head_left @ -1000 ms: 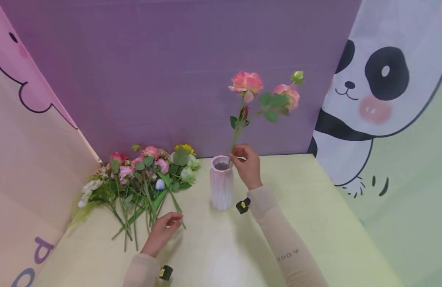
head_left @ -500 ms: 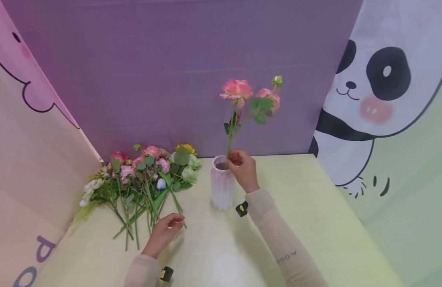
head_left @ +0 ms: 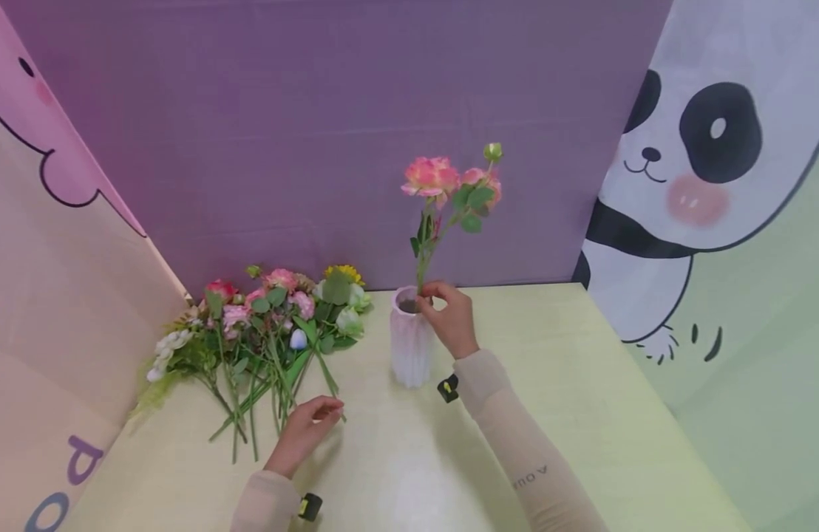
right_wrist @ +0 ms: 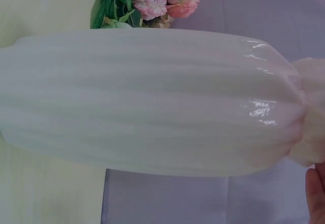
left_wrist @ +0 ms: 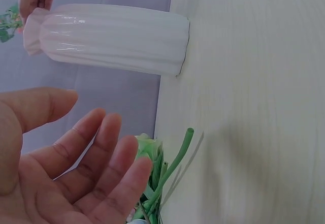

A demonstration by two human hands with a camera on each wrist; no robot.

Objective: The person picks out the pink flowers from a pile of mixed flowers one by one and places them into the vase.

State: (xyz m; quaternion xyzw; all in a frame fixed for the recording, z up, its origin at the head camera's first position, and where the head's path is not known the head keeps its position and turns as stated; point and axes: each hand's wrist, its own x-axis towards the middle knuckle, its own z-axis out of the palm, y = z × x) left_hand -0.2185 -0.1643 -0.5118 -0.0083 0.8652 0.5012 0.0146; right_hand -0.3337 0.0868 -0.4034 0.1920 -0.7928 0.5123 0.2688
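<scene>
A pink artificial flower stem [head_left: 431, 177] with two blooms and a green bud stands upright over the pale pink-white ribbed vase [head_left: 411, 351]. My right hand [head_left: 452, 318] pinches its stem at the vase's mouth, the lower end apparently inside. In the right wrist view the vase [right_wrist: 152, 102] fills the middle, and only a bit of the right hand [right_wrist: 316, 193] shows at the edge. My left hand [head_left: 306, 432] hovers over the table with fingers loosely bent and holds nothing; the left wrist view shows that hand [left_wrist: 76, 168] with its palm bare, below the vase [left_wrist: 117, 38].
Several artificial flowers [head_left: 270, 318] lie heaped at the table's back left, their green stems toward me. One stem end [left_wrist: 189, 132] juts out near my left hand. A purple backdrop [head_left: 316, 148] rises behind the table [head_left: 549, 384], with printed panels [head_left: 709, 207] on both sides.
My right hand has moved left and slightly down to the vase's mouth, bringing the flower stem lower and over the opening. The left hand has hardly moved.
</scene>
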